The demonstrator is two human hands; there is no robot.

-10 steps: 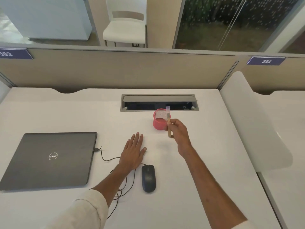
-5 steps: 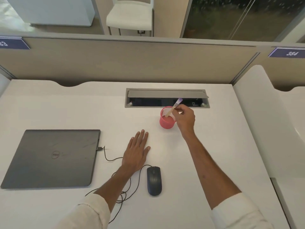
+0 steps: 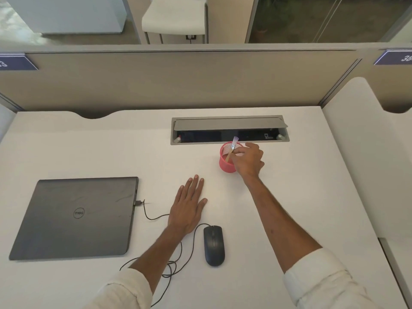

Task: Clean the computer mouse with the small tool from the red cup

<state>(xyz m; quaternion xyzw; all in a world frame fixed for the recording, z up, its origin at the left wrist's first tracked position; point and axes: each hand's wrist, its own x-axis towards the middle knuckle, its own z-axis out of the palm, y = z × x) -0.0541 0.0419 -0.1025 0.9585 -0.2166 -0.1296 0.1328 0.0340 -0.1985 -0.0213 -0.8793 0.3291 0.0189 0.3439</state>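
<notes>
Two hands over a white tabletop (image 3: 289, 197). Right hand (image 3: 248, 161) reaches far, to the red cup (image 3: 225, 165); thumb and fingertips pinch the small brush (image 3: 233, 146) at mid-handle. Brush leans, wooden end down inside the cup, pale bristles up above the rim. Whether it is being drawn out or set in, cannot tell. Left hand (image 3: 188, 208) lies flat, palm down, fingers straight and together, holding nothing; likely just bracing the reach. Mouse (image 3: 214, 245) sits near the front, just right of the left wrist, touched by neither hand. Its cable (image 3: 156, 219) loops loosely under the left forearm and runs to the closed laptop (image 3: 75, 217) at left, so the slack probably allows turning the mouse.

Room: bare tabletop between cup and mouse, a straight path for the right hand. Cup stands just in front of the open cable hatch (image 3: 227, 123); a knock backward could tip it in, I judge. Right edge of the tabletop is well apart from the work.
</notes>
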